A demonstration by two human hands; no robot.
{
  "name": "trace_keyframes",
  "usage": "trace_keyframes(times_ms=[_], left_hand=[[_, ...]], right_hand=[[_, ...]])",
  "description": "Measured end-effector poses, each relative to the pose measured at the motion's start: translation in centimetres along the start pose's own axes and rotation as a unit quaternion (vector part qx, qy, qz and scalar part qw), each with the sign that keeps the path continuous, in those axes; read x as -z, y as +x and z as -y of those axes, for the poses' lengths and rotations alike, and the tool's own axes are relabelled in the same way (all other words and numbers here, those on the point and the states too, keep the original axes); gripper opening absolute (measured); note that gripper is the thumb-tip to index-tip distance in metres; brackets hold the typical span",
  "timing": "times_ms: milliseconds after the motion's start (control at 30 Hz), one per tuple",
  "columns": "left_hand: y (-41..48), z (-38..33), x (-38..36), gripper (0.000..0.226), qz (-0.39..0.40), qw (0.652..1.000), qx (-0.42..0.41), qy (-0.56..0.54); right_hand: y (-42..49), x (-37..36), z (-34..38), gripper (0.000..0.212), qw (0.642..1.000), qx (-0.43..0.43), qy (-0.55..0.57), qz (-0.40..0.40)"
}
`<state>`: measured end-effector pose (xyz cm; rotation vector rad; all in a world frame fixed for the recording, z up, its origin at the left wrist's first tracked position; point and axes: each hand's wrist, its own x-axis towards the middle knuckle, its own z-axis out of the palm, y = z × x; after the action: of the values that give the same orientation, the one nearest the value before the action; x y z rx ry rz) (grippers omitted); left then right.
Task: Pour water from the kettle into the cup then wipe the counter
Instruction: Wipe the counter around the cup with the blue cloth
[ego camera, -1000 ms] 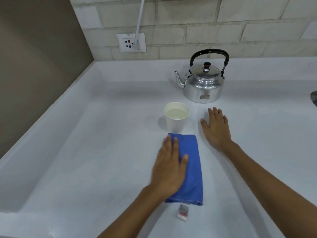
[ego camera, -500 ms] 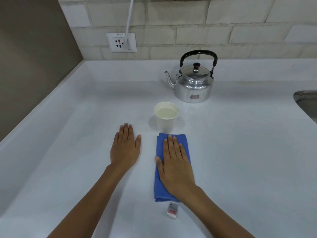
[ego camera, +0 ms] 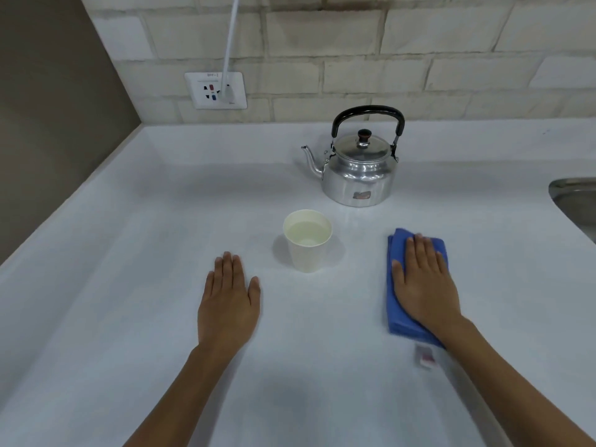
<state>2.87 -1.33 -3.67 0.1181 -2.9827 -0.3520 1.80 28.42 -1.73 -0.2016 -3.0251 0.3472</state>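
Observation:
A shiny metal kettle [ego camera: 358, 169] with a black handle stands upright at the back of the white counter [ego camera: 161, 221], spout pointing left. In front of it is a white paper cup [ego camera: 306, 253] holding water. To the cup's right lies a folded blue cloth [ego camera: 399, 317], and my right hand [ego camera: 424, 285] presses flat on top of it, covering most of it. My left hand [ego camera: 229, 301] rests palm down on the bare counter, left of the cup, holding nothing.
A steel sink rim [ego camera: 577, 201] shows at the right edge. A wall socket [ego camera: 215, 90] with a white cable sits on the brick wall behind. The cloth's small white and red tag [ego camera: 425, 356] lies at its near end. A brown side wall bounds the left.
My left hand came off the cloth and my right hand took it over. The cloth has since slid from in front of the cup to the cup's right under my right hand.

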Motion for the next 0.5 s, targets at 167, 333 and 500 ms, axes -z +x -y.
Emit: trace_keyframes(times_ms=[167,333,500], left_hand=[[0.2,0.1,0.0,0.059,0.000,1.000,-0.008,-0.009],[-0.1,0.2,0.4,0.074,-0.012,1.000,-0.019,-0.011],[0.0,-0.2,0.2,0.076,-0.021,1.000,-0.008,-0.005]], right_hand=[[3.7,-1.4,4.9,0.056,0.996,0.081,0.012,0.038],[1.7,-1.9,2.5,0.051,0.964,0.258,0.035,0.052],[5.5,-1.4,2.6,0.049,0.961,0.261,0.032,0.083]])
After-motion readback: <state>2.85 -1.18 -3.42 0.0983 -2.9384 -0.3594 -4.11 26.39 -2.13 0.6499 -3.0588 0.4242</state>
